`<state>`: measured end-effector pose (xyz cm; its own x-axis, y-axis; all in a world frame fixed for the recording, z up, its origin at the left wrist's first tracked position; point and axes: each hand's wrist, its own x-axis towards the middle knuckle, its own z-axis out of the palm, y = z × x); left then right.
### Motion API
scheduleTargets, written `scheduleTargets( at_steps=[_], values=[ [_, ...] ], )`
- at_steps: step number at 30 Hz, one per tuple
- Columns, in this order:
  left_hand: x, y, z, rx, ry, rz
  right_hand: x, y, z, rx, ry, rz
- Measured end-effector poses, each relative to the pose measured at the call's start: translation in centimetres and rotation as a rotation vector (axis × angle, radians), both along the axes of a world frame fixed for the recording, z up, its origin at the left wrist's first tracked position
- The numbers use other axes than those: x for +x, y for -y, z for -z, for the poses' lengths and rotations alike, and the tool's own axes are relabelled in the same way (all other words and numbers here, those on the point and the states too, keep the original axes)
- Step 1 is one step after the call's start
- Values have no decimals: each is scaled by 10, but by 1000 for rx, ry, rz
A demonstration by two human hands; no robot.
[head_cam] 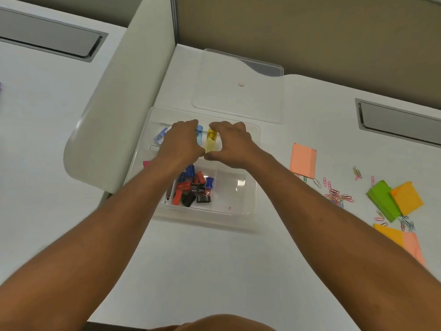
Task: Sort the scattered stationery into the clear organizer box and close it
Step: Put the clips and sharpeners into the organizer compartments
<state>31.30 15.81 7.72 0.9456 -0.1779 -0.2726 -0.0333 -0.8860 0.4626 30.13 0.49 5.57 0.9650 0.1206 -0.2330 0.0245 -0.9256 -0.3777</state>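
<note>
Mid-frame, the left hand [182,142] and right hand [232,145] pinch a yellow item [211,140] in the half-filled box [250,218]; paper clips [337,195] and notes [303,160] remain at right, lid [238,84] off.

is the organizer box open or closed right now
Open. The clear lid lies flat on the desk behind the organizer box, and its compartments are uncovered, with both hands reaching in.

White desk [214,271] carries clear organizer box [250,206]; its lid [238,99] behind box; sticky note pads [303,160] and scattered paper clips [337,195] right of box.
</note>
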Motion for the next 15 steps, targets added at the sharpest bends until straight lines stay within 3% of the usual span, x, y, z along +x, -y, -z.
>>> scheduleTargets(
  at_steps=[3, 5, 11, 15],
  values=[
    [4, 3, 1, 126, -15, 67, 2, 0, 1, 31, -21, -6],
    [2, 1, 1, 107, -11, 47, -3, 0, -2, 110, -43, 26],
    [-54, 16, -7, -281, 231, -23, -73, 11, -14, 468, 207, 265],
    [-120, 47, -16, -464, 245, 111, -158, 37, -8, 520, 214, 473]
  ],
)
